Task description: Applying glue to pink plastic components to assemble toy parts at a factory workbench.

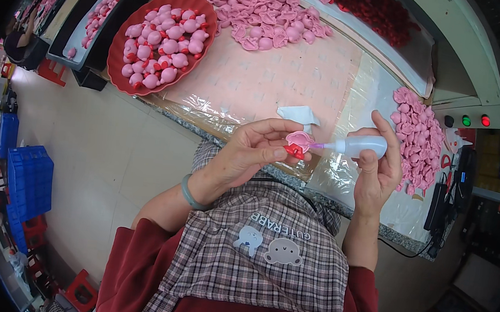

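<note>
My left hand [257, 147] pinches a small pink toy piece [298, 139] with a red part [292, 151] under it, held over the table's near edge. My right hand [378, 168] grips a small translucent squeeze bottle [359, 146] lying sideways. Its thin purple nozzle touches the pink piece. Both hands are held above my checked apron, close together.
A red oval tray [116, 59] of finished pink figures sits at the left of the table [257, 84]. Loose pink pieces lie in a heap [270, 10] at the back and another heap [417, 136] at the right. Red parts [375, 8] lie farther back. A white cloth [298, 114] lies nearby. Blue crates [28, 180] stand on the floor.
</note>
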### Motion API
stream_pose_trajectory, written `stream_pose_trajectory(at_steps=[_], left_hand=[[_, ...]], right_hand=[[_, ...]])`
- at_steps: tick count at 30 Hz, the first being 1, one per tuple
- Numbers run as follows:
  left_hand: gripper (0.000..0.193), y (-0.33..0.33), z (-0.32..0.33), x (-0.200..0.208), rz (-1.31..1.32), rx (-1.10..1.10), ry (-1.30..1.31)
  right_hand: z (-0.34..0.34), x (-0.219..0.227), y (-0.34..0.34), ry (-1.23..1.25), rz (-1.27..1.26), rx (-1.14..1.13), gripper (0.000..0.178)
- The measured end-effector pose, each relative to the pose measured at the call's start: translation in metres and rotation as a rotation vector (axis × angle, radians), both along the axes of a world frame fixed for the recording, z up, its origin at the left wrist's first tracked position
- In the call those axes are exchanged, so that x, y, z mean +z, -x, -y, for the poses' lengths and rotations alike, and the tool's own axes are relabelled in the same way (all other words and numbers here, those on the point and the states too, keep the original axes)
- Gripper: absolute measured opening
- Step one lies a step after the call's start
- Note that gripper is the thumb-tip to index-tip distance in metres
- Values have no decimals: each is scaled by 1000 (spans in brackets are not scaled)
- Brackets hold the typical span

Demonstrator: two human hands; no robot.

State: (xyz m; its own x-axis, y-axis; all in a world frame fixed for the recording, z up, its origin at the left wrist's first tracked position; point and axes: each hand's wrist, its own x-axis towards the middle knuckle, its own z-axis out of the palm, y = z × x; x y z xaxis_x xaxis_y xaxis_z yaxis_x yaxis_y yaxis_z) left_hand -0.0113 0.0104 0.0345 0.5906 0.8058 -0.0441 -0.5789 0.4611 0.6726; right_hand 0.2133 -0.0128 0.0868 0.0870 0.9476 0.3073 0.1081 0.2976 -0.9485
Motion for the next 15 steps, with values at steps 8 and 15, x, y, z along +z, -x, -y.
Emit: stream_pose_trajectory(at_steps=[8, 15], left_hand=[[49, -3, 3, -4, 5, -10, -10], [49, -3, 3, -6, -2, -15, -15]], right_hand=[[7, 3, 8, -217, 395, -100, 52], [5, 0, 7, -335, 514, -97, 52]])
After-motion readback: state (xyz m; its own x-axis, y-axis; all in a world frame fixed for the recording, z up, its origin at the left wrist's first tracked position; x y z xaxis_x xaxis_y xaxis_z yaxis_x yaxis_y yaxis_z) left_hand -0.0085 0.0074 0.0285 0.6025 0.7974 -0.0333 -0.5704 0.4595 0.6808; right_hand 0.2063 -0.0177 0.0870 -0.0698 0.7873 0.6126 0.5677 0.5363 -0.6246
